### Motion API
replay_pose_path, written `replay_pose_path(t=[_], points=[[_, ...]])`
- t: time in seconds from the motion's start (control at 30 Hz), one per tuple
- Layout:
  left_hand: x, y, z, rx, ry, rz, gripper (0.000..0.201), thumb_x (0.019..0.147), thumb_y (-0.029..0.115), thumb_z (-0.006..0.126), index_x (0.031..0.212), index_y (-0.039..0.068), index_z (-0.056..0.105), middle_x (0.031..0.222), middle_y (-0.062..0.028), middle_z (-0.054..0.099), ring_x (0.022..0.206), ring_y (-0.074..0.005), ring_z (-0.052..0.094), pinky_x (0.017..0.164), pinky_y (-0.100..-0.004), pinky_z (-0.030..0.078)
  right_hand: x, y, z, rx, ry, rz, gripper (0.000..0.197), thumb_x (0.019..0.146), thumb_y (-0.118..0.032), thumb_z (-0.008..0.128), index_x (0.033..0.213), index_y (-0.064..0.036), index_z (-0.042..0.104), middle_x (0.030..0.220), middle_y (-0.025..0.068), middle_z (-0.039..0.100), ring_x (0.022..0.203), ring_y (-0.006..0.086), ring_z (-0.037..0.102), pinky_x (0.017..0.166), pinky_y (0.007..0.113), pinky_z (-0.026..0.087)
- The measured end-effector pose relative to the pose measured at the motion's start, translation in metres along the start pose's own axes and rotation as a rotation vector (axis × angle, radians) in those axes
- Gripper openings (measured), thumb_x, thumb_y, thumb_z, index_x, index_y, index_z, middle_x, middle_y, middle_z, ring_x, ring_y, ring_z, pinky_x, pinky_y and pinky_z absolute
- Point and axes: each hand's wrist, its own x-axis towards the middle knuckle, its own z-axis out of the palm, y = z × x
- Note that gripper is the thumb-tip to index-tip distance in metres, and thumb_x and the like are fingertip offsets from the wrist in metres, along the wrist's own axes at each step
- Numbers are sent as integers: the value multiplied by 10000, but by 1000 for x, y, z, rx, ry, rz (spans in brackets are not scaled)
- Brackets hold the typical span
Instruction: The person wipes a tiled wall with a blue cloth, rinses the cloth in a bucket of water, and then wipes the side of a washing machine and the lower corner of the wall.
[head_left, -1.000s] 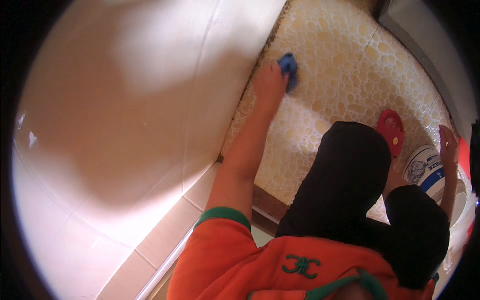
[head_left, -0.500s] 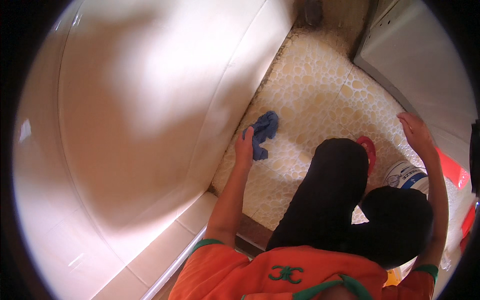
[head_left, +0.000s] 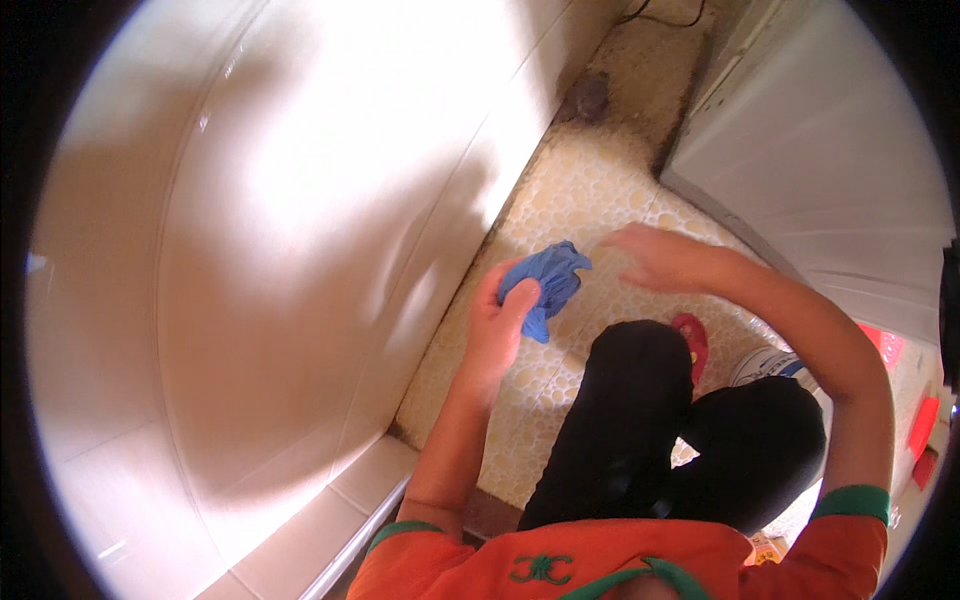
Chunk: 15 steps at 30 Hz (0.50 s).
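Bunched in my left hand (head_left: 500, 312) is a crumpled blue cloth (head_left: 556, 278), pinched between thumb and fingers above the pebble-patterned floor. Part of the cloth sticks out toward the right, and a corner hangs below my thumb. My right hand (head_left: 655, 258) reaches in from the right, a short way from the cloth and apart from it. Its fingers point left and look stretched out, though motion smears them somewhat. Nothing shows in that hand.
A pale tiled wall (head_left: 330, 300) rises on the left. A grey-white panel (head_left: 820, 170) bounds the right. Near my knees are a red slipper (head_left: 692, 345) and a white bucket (head_left: 762, 367). A dark lump (head_left: 588, 97) lies in the dirty far corner, with a black cable (head_left: 660, 20) beyond.
My right hand has swung left from beside the panel toward the cloth. My left hand has come up with the cloth, which now looks nearer. The view has shifted slightly.
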Motion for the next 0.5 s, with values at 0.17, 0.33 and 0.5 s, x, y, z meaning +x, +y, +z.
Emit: replay_pose_path(t=[0.17, 0.33, 0.5], points=[[1, 32, 30, -366, -118, 104, 356, 795, 131, 593, 1089, -20, 459, 1026, -105, 548, 910, -166, 543, 797, -301, 439, 40, -7, 16, 416, 176, -129, 326, 834, -226, 477, 1079, -13, 457, 984, 174, 551, 930, 290, 528, 791, 374, 427], [2, 28, 41, -191, -106, 153, 381, 827, 154, 560, 1139, -14, 419, 1045, -75, 524, 908, -121, 512, 770, -265, 429, 55, -10, -11, 1081, 302, 252, 303, 875, -303, 334, 1001, -64, 472, 900, 111, 557, 810, 203, 554, 703, 332, 451], [32, 14, 27, -147, 93, 135, 372, 872, 225, 498, 1163, 12, 404, 1088, -79, 503, 948, -138, 498, 827, -287, 407, 56, -72, -43, 1368, 356, 382, 433, 869, -421, 298, 1106, -90, 446, 997, 91, 536, 904, 215, 521, 734, 392, 423]])
